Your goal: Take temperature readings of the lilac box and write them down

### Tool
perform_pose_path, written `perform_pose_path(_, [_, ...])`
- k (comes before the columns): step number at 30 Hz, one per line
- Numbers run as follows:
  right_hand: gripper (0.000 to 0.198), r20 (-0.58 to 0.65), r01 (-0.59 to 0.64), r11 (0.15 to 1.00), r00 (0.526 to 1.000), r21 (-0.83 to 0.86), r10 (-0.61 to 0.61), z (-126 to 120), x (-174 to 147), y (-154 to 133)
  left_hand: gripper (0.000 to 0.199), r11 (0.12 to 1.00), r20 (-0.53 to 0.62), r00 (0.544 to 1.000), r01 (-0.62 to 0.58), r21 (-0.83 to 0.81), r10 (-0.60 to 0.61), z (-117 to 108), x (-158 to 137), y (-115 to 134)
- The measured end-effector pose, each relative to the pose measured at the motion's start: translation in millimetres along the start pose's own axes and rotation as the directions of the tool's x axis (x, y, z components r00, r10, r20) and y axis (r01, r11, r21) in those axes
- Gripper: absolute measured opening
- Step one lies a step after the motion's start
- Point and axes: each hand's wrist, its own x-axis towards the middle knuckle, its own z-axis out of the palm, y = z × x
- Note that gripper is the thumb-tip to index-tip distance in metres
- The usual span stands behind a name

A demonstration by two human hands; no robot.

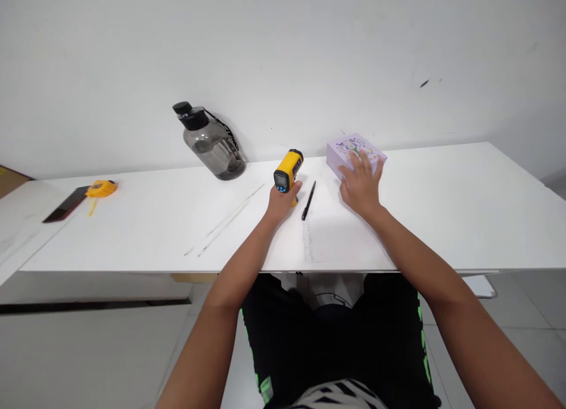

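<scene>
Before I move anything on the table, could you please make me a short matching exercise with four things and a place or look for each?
Column one:
1. Infrared thermometer
2. Lilac box
3. Pen
4. Water bottle

Column two:
A. Lying on the white table between the two hands
B. See-through grey, with a black top
C. Held in the left hand
D. Touched by the right hand

Right pairs: 1-C, 2-D, 3-A, 4-B.
</scene>
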Motion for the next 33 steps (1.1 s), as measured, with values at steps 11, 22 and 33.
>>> perform_pose_path(11, [0.045, 0.352, 0.365, 0.925, 0.856, 0.104, -0.377, 20, -15, -26, 0.049, 1.000, 0.029, 0.999, -0.014, 0.015, 0.014, -2, 2, -1])
perform_pose_path(22, [0.036, 0.340, 0.383, 0.923, 0.864, 0.034, -0.371, 19, -9, -13, 0.048, 0.999, 0.030, 0.999, -0.044, 0.019, 0.043, -3, 3, -2])
perform_pose_path(33, [0.035, 0.203, 0.163, 0.975, 0.960, 0.153, -0.193, 5, -5, -10, 0.048, 0.999, 0.004, 1.000, -0.028, 0.024, 0.028, -2, 2, -2])
